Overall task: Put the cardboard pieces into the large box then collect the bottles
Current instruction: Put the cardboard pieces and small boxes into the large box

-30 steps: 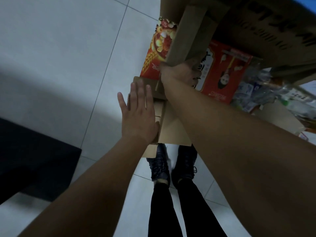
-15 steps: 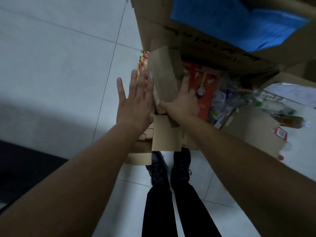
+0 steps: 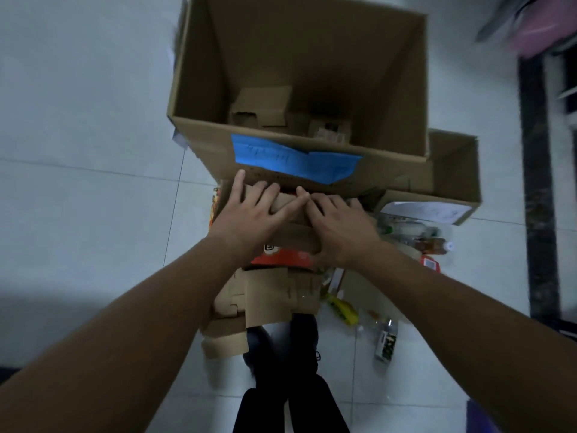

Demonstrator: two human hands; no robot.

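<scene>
1. Brown corrugated cardboard pieces point(image 3: 274, 295) are lying in a loose stack on the floor point(image 3: 78, 214). The stack is butting against the near wall of the large box point(image 3: 212, 142) and covering the person's shoes point(image 3: 274, 345).
2. Left grip point(image 3: 249, 214) is lying flat on the top sheet with fingers spread and straight and tips reaching the box wall. It's apart, not clamped on anything.
3. Right grip point(image 3: 340, 226) is pressing flat just beside it, fingers out. The thumb is sitting at the sheet's near edge; can't tell if it's hooking under.
4. Handling guess: the sheets are looking light, stiff across the face and floppy at the fold lines. Sizes are mixed, and a glossy red carton point(image 3: 281, 257) is sitting mid-stack, so layers are likely sliding on each other.
5. Best hold, I'm thinking: pinching the whole stack at both side edges, thumbs on top and fingers under, then tipping it over the rim edge-first. Pulling the top sheet alone is only moving one piece.
6. Large box is standing open, with a few scraps point(image 3: 262, 110) sitting on its bottom.
7. Bottles point(image 3: 406, 229) are lying on the floor right of the stack, and a small bottle point(image 3: 387, 339) is nearer the feet. They're looking like light, round plastic that rolls easily, so I'm suggesting taking them round the body.
</scene>
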